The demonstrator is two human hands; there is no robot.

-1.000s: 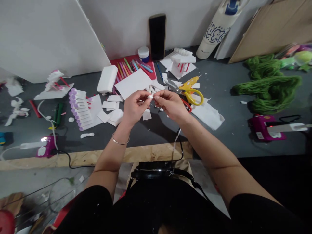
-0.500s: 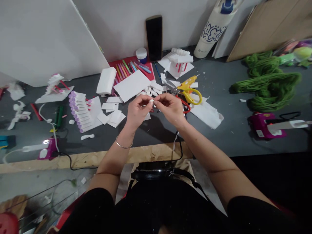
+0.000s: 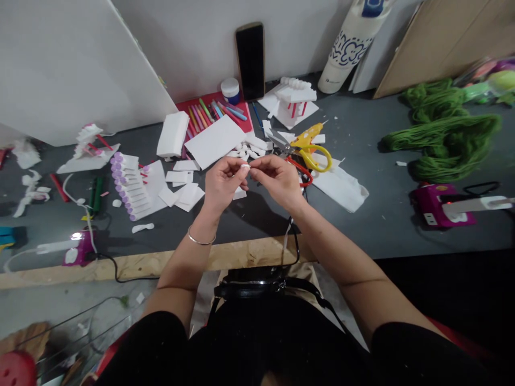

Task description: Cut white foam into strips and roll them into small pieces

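Between the fingertips of both hands is a small white rolled piece (image 3: 245, 166), perhaps paper or foam. My left hand (image 3: 224, 182) pinches it from the left, and my right hand (image 3: 278, 179) meets it from the right with thumb and forefinger closed. Just beyond my fingers lies a pile of small white rolled pieces (image 3: 251, 146). Scissors with yellow handles (image 3: 316, 157) rest beside my right hand, and a red handle (image 3: 302, 174) shows partly under them. Flat white pieces (image 3: 187, 194) lie to the left of my left hand.
A phone (image 3: 250, 61) leans on the wall near a white bottle (image 3: 341, 53). Pens (image 3: 205, 115) lie on a red sheet. A small white model with red posts (image 3: 296, 99) stands behind the scissors. Green yarn (image 3: 446, 134) and a purple power socket (image 3: 438, 206) are at the right.
My fingers have turned the white piece slightly, and it now shows flatter between the fingertips. The whole view has shifted a little; the other things stay put.
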